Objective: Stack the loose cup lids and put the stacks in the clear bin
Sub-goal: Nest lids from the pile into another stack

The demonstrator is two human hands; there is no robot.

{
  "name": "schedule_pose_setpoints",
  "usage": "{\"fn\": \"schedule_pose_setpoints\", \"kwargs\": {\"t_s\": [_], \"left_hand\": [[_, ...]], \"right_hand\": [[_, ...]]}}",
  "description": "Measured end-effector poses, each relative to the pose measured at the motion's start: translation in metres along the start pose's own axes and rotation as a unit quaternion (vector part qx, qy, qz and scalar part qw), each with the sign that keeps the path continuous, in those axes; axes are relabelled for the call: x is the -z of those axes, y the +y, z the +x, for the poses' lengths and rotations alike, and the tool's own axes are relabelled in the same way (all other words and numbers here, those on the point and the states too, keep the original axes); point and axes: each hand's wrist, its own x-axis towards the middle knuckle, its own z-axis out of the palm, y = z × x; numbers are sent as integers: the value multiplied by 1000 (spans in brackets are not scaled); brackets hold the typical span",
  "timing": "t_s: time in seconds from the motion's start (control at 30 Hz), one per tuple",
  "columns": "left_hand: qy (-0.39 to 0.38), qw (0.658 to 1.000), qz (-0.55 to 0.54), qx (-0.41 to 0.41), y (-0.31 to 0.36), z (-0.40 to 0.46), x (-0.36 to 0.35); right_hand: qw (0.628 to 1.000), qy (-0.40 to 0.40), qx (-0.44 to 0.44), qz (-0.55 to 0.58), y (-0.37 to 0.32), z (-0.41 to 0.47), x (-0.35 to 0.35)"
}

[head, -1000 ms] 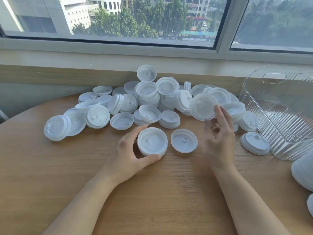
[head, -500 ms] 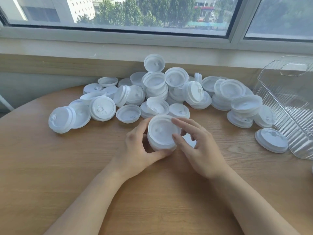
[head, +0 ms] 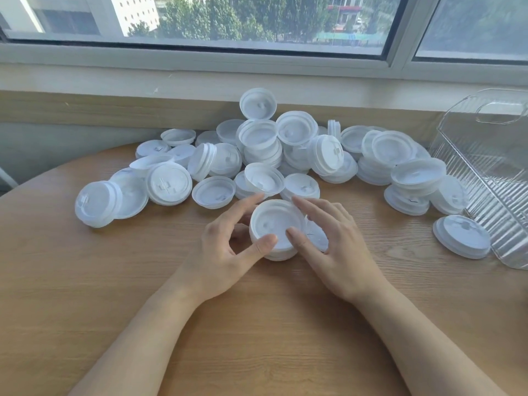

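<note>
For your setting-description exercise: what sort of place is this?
Probably an upper-floor room, perhaps an office or a home: a round wooden table stands under a wide window that overlooks trees and buildings, with white plastic cup lids heaped beside a clear ribbed bin.

Clear bin [head: 485, 167] cut off at the picture's right edge. Single lid [head: 318, 238] on the table [head: 85, 281] mostly covered by the right hand [head: 340, 247]. Both forearms cropped at the bottom edge. Rear lids of the heap [head: 285, 155] hidden behind nearer ones; count unclear.

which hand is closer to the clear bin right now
Right. The right hand is on the lid stack, on the side toward the clear bin; the left hand grips the stack's far side.
</note>
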Motion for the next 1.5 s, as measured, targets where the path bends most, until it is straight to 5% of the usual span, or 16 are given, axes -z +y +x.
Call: {"fn": "schedule_pose_setpoints", "kwargs": {"t_s": [0.6, 0.83, 1.2, 1.5], "left_hand": [[-11, 995, 103, 0, -9, -1, -2], [44, 996, 75, 10, -12, 3, -2], [32, 996, 80, 5, -16, 3, 1], [37, 995, 89, 7, -14, 3, 0]], "right_hand": [[994, -56, -3, -89, 10, 4, 6], [994, 35, -72, -69, 26, 9, 24], [989, 39, -134, -56, 35, 10, 24], [965, 165, -155, 134, 29, 11, 26]]}}
